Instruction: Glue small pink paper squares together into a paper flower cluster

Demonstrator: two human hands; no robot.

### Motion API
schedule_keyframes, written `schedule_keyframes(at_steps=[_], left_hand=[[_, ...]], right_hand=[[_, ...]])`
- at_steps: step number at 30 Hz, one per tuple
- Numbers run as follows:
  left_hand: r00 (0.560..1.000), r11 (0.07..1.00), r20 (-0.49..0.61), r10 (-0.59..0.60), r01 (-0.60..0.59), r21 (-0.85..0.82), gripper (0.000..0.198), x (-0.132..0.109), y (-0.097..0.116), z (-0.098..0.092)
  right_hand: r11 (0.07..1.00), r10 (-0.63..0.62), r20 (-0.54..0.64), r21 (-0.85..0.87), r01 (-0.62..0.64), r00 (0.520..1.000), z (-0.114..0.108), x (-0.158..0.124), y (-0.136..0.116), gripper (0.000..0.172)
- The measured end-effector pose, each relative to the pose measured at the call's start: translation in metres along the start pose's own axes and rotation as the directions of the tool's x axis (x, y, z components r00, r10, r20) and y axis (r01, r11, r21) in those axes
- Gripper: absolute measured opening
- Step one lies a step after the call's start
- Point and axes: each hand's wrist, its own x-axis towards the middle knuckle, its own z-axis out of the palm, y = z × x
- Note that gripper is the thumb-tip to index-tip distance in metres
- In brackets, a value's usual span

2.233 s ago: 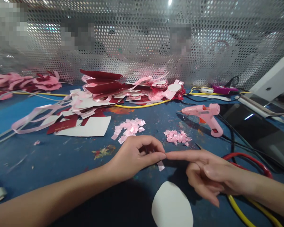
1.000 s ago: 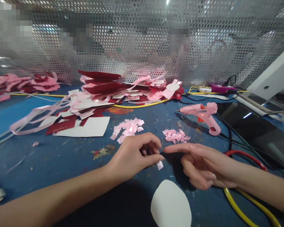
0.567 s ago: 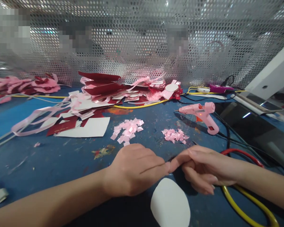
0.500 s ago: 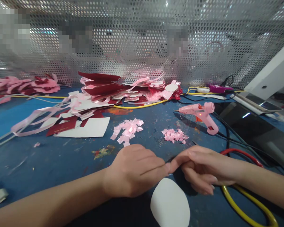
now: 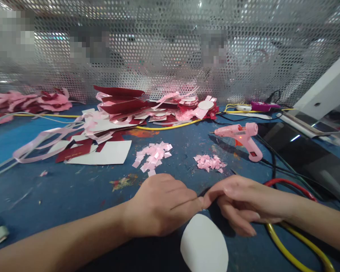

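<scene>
Left hand (image 5: 161,204): curled shut, contents hidden.
Right hand (image 5: 243,204): half curled, forefinger touching left fingertips; hold unclear.
White disc (image 5: 204,247): just below.

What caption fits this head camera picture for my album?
Left hand and right hand touch fingertips by a white paper oval, pink glue gun behind.
</scene>
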Motion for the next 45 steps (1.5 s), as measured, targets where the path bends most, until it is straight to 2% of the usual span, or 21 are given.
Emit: schedule_keyframes(at_steps=[8,16,31,35,38,42,45], left_hand=[[0.993,0.994,-0.081,-0.09,0.094,0.047,0.023,-0.008,0.0,0.007],[0.997,0.993,-0.007,-0.081,0.081,0.083,0.036,-0.003,0.0,0.007],[0.994,0.997,0.073,-0.076,0.074,0.033,0.028,-0.006,0.0,0.011],[0.985,0.99,0.101,-0.143,0.143,-0.001,0.02,-0.004,-0.001,0.009],[0.966,0.971,0.102,-0.237,0.238,0.006,0.032,-0.002,-0.003,0.007],[0.949,0.955,0.111,-0.296,0.297,0.003,0.045,-0.002,-0.007,0.01],[0.891,0.901,0.173,-0.419,0.431,-0.037,0.033,-0.002,-0.008,0.013]], right_hand=[[1.0,0.002,-0.071,0.023,0.0,0.997,0.004,0.002,-0.003,0.038],[0.999,0.009,-0.057,0.053,-0.006,0.998,0.005,0.002,-0.003,0.033],[0.997,0.017,-0.052,0.081,-0.013,0.999,0.005,0.001,-0.002,0.028],[0.999,0.023,-0.053,0.05,-0.02,0.998,0.005,0.001,-0.003,0.028],[1.0,0.013,-0.044,0.026,-0.011,0.999,0.006,0.0,-0.003,0.026],[0.994,-0.092,-0.077,-0.068,0.087,0.993,0.005,-0.001,-0.004,0.025],[0.992,-0.114,-0.066,-0.055,0.111,0.991,0.004,-0.002,-0.003,0.03]])
